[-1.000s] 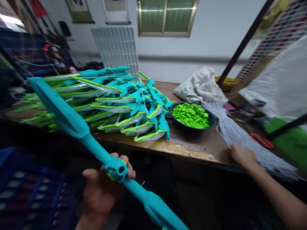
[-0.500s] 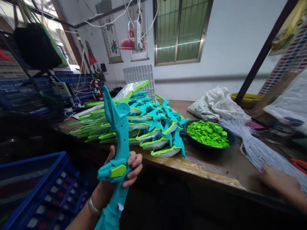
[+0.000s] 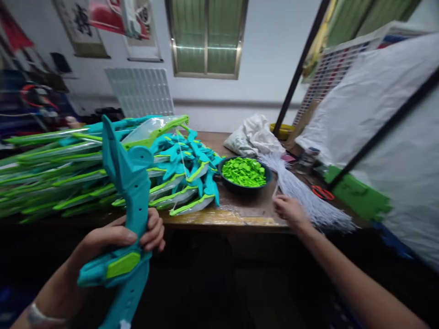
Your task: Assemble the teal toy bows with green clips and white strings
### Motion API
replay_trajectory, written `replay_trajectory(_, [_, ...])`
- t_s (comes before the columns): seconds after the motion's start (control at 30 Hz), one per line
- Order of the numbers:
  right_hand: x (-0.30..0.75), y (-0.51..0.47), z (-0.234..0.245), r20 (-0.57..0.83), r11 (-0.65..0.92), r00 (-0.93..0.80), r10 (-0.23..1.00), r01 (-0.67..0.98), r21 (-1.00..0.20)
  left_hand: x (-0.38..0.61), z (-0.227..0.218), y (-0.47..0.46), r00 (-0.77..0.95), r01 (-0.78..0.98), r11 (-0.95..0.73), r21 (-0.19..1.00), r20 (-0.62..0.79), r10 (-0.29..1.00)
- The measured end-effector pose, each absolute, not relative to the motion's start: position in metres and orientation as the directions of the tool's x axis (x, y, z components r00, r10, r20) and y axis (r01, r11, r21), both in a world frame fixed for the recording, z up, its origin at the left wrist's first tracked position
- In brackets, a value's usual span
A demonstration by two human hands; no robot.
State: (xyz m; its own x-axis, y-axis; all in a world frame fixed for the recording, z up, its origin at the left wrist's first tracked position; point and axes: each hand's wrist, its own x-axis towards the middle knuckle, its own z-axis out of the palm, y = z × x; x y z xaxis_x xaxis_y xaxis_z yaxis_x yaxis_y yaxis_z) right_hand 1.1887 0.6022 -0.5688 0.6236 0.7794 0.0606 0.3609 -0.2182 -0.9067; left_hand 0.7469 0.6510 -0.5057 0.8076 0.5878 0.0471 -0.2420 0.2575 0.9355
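Note:
My left hand [image 3: 151,233] is wrapped round a teal plastic toy bow body [image 3: 137,201] with a lime-green panel, held upright in front of the table. Over the table's right part, my right hand [image 3: 286,209] is closed, its fingertips pinched beside a bundle of white strings [image 3: 302,196]. One pale string [image 3: 276,188] runs up from those fingertips toward the bundle. Left of the right hand stands a dark bowl [image 3: 244,188] filled with small lime-green plastic pieces [image 3: 243,172]. Behind the held bow body lies a big pile of teal and lime-green toy bows [image 3: 181,160].
A white sack [image 3: 255,135] rests at the back of the wooden table [image 3: 252,208]. Orange-handled scissors [image 3: 322,192] and a green foam mat [image 3: 356,192] lie to the right. A slanting dark pole [image 3: 302,68] rises behind, near a yellow basin [image 3: 283,131].
The view has swung right. My right hand has come off the strings' far side toward the bowl, with a string now at its fingertips. My left hand still grips the bow body, thumb now across it.

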Motion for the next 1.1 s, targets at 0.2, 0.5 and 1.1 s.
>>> replay_trajectory(0.2, [1.051, 0.574, -0.568, 0.193, 0.148, 0.236, 0.952, 0.195, -0.97, 0.812, -0.511, 0.657, 0.873, 0.071, 0.294, 0.953, -0.201, 0.443])
replay_trajectory(0.5, [1.001, 0.537, -0.595, -0.034, -0.023, 0.023, 0.999, -0.36, -0.933, 0.829, -0.53, 0.65, 0.826, 0.136, 0.291, 0.947, -0.27, 0.494])
replay_trajectory(1.1, [1.028, 0.594, -0.611, -0.269, 0.069, 0.242, 0.932, -0.849, -0.524, 0.826, -0.542, 0.627, 0.827, 0.325, 0.334, 0.885, -0.437, 0.355])
